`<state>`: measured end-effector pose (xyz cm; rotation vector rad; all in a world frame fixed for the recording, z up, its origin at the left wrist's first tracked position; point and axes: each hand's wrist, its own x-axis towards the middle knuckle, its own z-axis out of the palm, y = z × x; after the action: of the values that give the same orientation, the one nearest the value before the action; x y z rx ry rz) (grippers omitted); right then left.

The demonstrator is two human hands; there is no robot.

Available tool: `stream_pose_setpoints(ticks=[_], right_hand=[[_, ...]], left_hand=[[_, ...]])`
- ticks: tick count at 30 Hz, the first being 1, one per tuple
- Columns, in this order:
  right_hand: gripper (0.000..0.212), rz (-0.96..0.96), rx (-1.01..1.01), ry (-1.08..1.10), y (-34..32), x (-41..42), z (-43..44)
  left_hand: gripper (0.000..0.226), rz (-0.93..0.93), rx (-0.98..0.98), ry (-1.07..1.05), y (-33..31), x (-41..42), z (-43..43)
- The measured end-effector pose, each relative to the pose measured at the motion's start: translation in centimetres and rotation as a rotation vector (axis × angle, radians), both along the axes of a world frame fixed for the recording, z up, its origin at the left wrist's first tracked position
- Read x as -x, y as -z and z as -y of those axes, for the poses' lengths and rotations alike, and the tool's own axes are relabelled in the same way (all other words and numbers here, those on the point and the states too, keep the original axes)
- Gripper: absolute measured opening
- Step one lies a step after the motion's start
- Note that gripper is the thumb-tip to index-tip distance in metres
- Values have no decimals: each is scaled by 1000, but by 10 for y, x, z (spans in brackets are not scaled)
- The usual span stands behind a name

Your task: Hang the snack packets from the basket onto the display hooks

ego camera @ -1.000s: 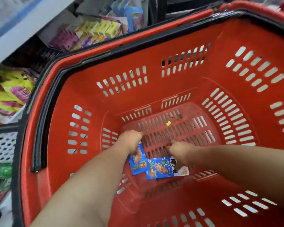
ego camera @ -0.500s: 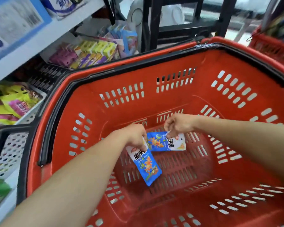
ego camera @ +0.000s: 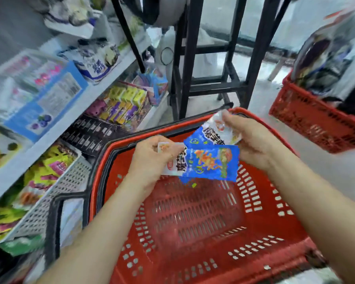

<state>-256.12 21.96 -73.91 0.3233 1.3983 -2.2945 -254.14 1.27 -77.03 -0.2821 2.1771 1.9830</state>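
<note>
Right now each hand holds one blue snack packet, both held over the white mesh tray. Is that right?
Not quite. In the head view the left hand grips the lower blue packet and the right hand the upper blue packet, but both are held over the red basket, not the white mesh tray, which sits to its left.

Basket [ego camera: 291, 232] is bright red with rows of little slots and a black rim. Front packet [ego camera: 209, 162] is blue with an orange and green picture, white end, black lettering. Back packet [ego camera: 211, 134] looks the same. Second basket [ego camera: 316, 124] is red too, and the tray [ego camera: 55, 199] is white with holes.
</note>
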Motion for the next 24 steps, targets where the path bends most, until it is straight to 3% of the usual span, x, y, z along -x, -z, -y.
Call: stream_pose_setpoints(ticks=[3, 9, 15, 18, 22, 24], right_hand=[[37, 20, 135, 73, -87, -28, 12], [22, -115, -199, 186, -296, -62, 39], [26, -400, -465, 93, -481, -85, 56], [19, -490, -410, -43, -554, -101, 68], [22, -636, -328, -273, -629, -150, 108], [23, -714, -305, -413, -653, -179, 130]], left_hand=[[33, 18, -120, -257, -91, -29, -7], [16, 60, -193, -361, -310, -99, 12], [14, -117, 236, -376, -502, -173, 43], [15, -318, 437, -466, -579, -214, 50], [13, -506, 643, -426, -656, -266, 50], [28, -555, 748, -398, -680, -288, 58]])
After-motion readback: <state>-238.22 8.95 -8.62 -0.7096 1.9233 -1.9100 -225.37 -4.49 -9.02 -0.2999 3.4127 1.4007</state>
